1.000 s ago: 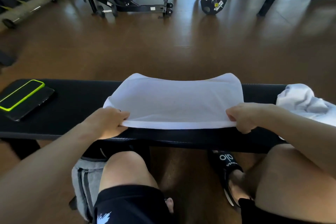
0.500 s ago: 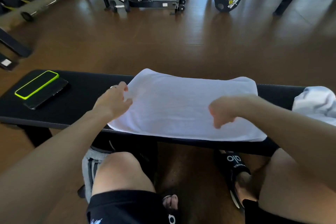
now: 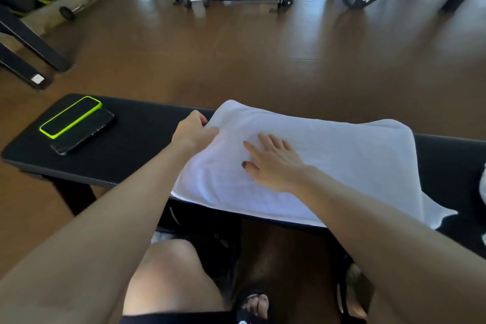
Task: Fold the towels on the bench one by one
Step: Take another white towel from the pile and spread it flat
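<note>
The towel [image 3: 328,166] lies spread on the worktop [image 3: 147,150], from about the middle toward the right end; its near edge hangs a bit over the near edge, and one corner droops at the right. It looks already doubled, so prob. one fold is done.

Left hand [image 3: 193,133] pinches the towel's left edge near the far edge of the worktop, fingers curled on the cloth, prob. to lift this side and bring it over to the right. Right hand [image 3: 273,160] rests flat on the towel w/ straight, spread fingers and grasps nothing; it seems to pin the cloth so it does not slide when the left side is pulled, and maybe to mark the fold line.

Two phones [image 3: 76,123] lie stacked at the left end, well apart from the towel, so they do not disturb the folding. At the right end a bit of another white cloth [image 3: 483,181] shows, perhaps the next towel; too little is seen to tell.
</note>
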`<state>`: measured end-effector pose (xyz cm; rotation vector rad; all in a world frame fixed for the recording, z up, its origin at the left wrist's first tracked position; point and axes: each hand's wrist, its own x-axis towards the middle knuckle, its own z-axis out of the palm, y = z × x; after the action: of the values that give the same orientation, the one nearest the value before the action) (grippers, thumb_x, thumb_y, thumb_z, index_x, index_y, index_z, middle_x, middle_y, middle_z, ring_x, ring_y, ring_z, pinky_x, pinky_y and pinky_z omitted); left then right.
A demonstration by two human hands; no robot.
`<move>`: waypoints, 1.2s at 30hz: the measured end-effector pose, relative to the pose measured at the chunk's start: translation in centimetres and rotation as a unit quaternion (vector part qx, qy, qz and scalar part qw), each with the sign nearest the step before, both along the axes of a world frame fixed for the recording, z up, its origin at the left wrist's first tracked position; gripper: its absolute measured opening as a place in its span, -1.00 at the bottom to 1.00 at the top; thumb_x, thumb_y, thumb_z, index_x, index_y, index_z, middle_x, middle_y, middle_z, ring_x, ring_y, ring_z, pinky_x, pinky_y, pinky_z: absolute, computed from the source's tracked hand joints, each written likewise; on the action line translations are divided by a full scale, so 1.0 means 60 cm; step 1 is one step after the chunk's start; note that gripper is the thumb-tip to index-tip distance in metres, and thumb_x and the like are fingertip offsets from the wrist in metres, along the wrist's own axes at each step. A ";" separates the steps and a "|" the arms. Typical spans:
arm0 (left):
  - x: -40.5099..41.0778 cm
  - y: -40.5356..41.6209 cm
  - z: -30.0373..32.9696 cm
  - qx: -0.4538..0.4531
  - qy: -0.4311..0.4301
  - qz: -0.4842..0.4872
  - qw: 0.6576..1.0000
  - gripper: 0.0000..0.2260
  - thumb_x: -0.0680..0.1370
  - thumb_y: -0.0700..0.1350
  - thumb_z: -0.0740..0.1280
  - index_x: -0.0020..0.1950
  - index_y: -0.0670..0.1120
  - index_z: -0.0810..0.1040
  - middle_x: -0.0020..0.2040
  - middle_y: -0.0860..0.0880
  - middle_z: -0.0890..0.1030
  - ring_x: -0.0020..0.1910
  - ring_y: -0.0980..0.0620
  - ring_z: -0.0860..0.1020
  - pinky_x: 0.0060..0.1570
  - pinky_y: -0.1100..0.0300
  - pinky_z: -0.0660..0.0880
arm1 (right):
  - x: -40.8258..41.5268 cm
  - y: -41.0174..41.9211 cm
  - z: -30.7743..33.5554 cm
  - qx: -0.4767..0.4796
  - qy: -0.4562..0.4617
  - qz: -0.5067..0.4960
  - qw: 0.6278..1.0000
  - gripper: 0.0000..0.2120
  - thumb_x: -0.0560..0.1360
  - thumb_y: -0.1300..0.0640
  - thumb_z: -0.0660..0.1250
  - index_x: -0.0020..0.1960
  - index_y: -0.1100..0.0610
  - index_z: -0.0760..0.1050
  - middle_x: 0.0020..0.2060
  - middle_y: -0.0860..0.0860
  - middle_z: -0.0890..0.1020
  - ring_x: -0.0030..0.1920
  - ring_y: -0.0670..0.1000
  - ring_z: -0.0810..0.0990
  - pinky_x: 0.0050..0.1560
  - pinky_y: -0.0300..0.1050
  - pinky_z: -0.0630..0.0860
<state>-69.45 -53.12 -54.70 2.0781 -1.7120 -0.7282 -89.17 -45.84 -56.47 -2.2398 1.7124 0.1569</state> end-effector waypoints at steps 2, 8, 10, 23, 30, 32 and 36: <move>-0.008 -0.007 0.003 0.035 0.056 0.003 0.998 -0.73 0.51 0.09 0.37 0.00 -0.10 0.48 -0.12 0.00 0.55 -0.20 0.00 0.48 -0.21 0.09 0.44 | 0.011 -0.008 -0.006 -0.033 0.004 -0.013 0.999 -0.42 0.65 -0.24 -0.07 0.62 -0.10 -0.04 0.57 0.15 0.07 0.53 0.20 0.09 0.49 0.14 0.10; -0.029 -0.015 0.013 0.097 0.170 -0.074 0.978 -0.68 0.61 0.08 0.18 -0.31 -0.01 0.40 -0.30 0.05 0.40 -0.27 0.03 0.32 -0.22 0.13 0.29 | 0.025 -0.025 -0.024 -0.059 -0.009 0.004 0.998 -0.41 0.66 -0.21 -0.06 0.63 -0.10 -0.10 0.60 0.16 0.01 0.58 0.21 -0.01 0.54 0.16 -0.01; -0.029 -0.015 0.015 0.146 0.159 -0.110 0.970 -0.63 0.55 0.21 0.19 -0.22 -0.02 0.59 -0.20 0.02 0.59 -0.19 0.01 0.49 -0.06 0.08 0.44 | 0.025 -0.027 -0.030 -0.037 0.002 0.016 0.999 -0.39 0.66 -0.21 -0.08 0.64 -0.07 -0.15 0.62 0.15 -0.07 0.60 0.21 -0.11 0.55 0.20 -0.11; 0.005 -0.036 0.036 0.154 0.082 -0.095 0.980 -0.71 0.31 -0.01 0.55 -0.08 -0.04 0.55 -0.18 -0.02 0.55 -0.19 -0.01 0.45 -0.17 0.07 0.37 | 0.024 -0.023 -0.029 -0.034 -0.004 0.026 0.999 -0.39 0.66 -0.22 -0.10 0.63 -0.06 -0.19 0.62 0.13 -0.11 0.60 0.20 -0.14 0.55 0.24 -0.14; 0.002 -0.038 0.039 0.148 0.035 -0.077 0.985 -0.72 0.34 0.04 0.52 -0.01 0.02 0.61 0.01 -0.03 0.64 -0.05 0.00 0.55 -0.11 0.11 0.46 | 0.023 -0.025 -0.031 -0.043 -0.023 0.024 0.999 -0.38 0.65 -0.23 -0.07 0.63 -0.10 -0.18 0.61 0.07 -0.06 0.59 0.18 -0.12 0.55 0.26 -0.12; 0.005 -0.042 0.038 0.106 0.072 -0.062 0.990 -0.78 0.38 -0.02 0.51 -0.02 0.00 0.62 0.01 -0.05 0.64 -0.07 0.02 0.53 -0.11 0.14 0.44 | 0.023 -0.026 -0.027 -0.024 -0.016 0.020 0.999 -0.37 0.65 -0.24 -0.08 0.63 -0.10 -0.22 0.62 0.08 -0.12 0.60 0.17 -0.15 0.55 0.25 -0.15; 0.023 -0.045 0.039 0.066 0.149 -0.017 0.987 -0.75 0.35 -0.12 0.54 -0.02 -0.07 0.60 -0.12 -0.02 0.59 -0.14 0.03 0.51 -0.15 0.18 0.42 | 0.026 -0.028 -0.026 -0.018 -0.012 0.014 1.000 -0.36 0.65 -0.25 -0.07 0.63 -0.11 -0.24 0.62 0.10 -0.12 0.60 0.17 -0.16 0.55 0.24 -0.17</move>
<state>-68.05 -55.83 -52.34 1.9087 -1.5727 -1.1275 -87.64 -47.55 -58.02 -2.2835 1.6841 0.1067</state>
